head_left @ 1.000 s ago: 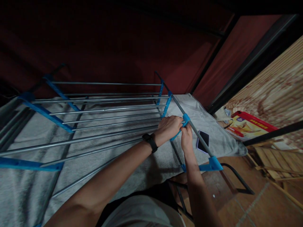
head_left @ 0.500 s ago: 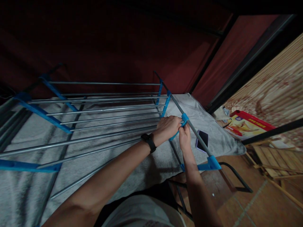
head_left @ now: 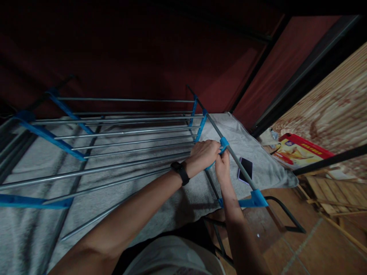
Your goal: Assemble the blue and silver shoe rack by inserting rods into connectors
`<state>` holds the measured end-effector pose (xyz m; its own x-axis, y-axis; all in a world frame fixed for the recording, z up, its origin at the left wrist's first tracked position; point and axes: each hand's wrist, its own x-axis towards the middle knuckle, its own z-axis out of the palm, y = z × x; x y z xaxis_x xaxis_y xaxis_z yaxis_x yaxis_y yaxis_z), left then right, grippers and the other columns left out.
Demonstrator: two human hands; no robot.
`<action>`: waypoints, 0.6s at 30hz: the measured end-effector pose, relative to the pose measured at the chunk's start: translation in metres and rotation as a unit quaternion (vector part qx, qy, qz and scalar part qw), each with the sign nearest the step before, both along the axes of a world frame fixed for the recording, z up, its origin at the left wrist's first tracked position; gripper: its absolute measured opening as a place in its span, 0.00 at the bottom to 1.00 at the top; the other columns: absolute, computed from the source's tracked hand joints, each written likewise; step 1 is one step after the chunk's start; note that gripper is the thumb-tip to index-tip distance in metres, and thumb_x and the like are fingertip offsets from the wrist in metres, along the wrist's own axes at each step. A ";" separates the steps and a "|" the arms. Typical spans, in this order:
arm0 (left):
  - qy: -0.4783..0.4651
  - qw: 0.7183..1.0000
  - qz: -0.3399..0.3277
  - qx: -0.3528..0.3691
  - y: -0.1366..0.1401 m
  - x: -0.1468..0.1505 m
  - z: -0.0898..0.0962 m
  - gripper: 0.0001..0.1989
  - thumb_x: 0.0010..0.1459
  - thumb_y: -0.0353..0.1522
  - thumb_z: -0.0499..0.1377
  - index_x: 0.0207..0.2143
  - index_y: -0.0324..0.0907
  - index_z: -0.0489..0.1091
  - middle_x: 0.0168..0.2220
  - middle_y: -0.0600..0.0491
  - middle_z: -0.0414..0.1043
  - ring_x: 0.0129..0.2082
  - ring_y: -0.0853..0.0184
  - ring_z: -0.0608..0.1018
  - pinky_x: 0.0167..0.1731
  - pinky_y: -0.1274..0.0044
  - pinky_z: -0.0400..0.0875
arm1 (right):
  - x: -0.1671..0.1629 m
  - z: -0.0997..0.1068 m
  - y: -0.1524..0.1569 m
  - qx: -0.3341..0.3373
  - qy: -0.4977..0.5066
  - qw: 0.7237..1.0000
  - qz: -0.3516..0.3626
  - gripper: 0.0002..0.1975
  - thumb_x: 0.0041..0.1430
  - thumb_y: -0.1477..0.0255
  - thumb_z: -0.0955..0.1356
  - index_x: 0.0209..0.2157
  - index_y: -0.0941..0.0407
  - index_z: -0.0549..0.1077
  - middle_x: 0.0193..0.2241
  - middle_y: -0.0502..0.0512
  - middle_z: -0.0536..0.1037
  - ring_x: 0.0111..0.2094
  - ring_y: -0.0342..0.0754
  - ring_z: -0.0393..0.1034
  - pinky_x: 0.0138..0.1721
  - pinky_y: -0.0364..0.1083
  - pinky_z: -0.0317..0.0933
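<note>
A rack of grey metal rods (head_left: pixel 123 133) joined by blue plastic brackets (head_left: pixel 203 126) lies on its side across a grey cloth. My left hand (head_left: pixel 205 152), wearing a black watch, is closed over the right end of a rod, beside a blue bracket (head_left: pixel 224 143) on the side tube (head_left: pixel 240 166). Just below it, my right hand (head_left: pixel 223 164) pinches the same bracket from underneath. Both hands touch each other, and their fingers cover most of the bracket and the rod's tip. A loose-ended rod (head_left: pixel 94 226) slants under my left forearm.
A phone (head_left: pixel 245 170) lies on the grey cloth (head_left: pixel 269 175), right of the side tube. A red and yellow box (head_left: pixel 301 149) sits farther right. Below are a stool with a black metal frame (head_left: pixel 289 217) and wooden slatted furniture (head_left: pixel 329 193). A dark red wall (head_left: pixel 143 57) stands behind.
My right hand has shifted very slightly left and its thumb is a little lower. My left hand stays at the bracket, and the rack is nearly still.
</note>
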<state>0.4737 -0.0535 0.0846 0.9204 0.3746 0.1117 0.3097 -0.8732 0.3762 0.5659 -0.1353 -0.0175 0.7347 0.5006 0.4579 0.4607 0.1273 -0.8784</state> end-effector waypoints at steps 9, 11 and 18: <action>0.004 1.000 0.001 0.004 0.001 0.005 -0.001 0.12 0.68 0.36 0.52 0.42 0.42 0.74 0.42 0.48 0.78 0.44 0.59 0.79 0.41 0.72 0.70 | -0.003 0.001 0.001 0.011 0.030 0.999 -0.004 0.18 0.53 0.69 0.64 0.47 0.55 0.71 0.46 0.56 0.74 0.52 0.52 0.65 0.61 0.55 0.55; -0.006 0.999 -0.009 0.040 -0.001 0.000 0.000 0.12 0.69 0.35 0.51 0.43 0.40 0.73 0.44 0.46 0.76 0.45 0.59 0.78 0.43 0.71 0.70 | -0.002 0.001 0.000 0.018 0.057 0.998 0.003 0.17 0.53 0.70 0.64 0.45 0.55 0.72 0.43 0.54 0.75 0.51 0.51 0.66 0.61 0.55 0.56; -0.105 0.961 -0.147 0.207 -0.018 -0.059 -0.046 0.14 0.69 0.24 0.45 0.48 0.38 0.68 0.45 0.46 0.72 0.48 0.61 0.74 0.52 0.68 0.67 | 0.001 -0.026 -0.006 0.064 0.166 0.984 0.021 0.13 0.58 0.65 0.63 0.40 0.55 0.73 0.40 0.54 0.76 0.45 0.49 0.69 0.54 0.52 0.62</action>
<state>0.4143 -0.0711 0.0389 0.9205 -0.0149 0.3903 -0.0182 -0.9998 0.0046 0.5672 -0.1409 -0.0435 0.8344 0.4868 0.2586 0.1441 0.2602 -0.9547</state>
